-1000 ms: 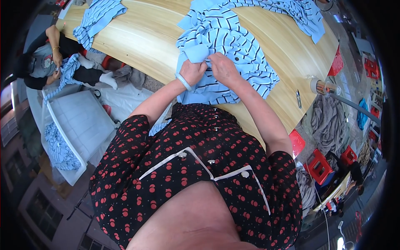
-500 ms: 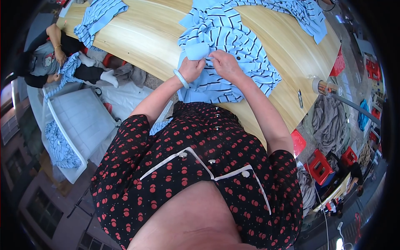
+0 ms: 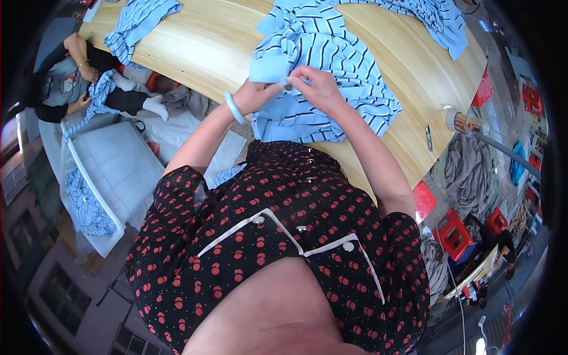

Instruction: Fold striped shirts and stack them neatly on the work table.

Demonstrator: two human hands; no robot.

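Note:
A light blue shirt (image 3: 349, 71) with dark and white stripes lies rumpled on the wooden table in front of me. My left hand (image 3: 253, 96), with a pale bangle at its wrist, is closed on the shirt's plain blue edge. From the right, my right hand (image 3: 319, 90) meets it, thumb and forefinger pinched at the same edge. A small dark button (image 3: 288, 87) shows between the fingertips of both hands. The cloth right under the fingers is partly hidden.
More striped garments lie on the table (image 3: 195, 41) at far left and far right. Thread snips (image 3: 428, 137) rest near its right edge, by a clear jar (image 3: 466, 123). At left, a person (image 3: 71, 83) handles striped cloth beside a white bin (image 3: 118, 177). Red stools (image 3: 454, 236) stand right.
My left hand has shifted left and slightly down, drawing the plain blue edge with it. The hands are a little farther apart, and the dark button now shows between their fingertips.

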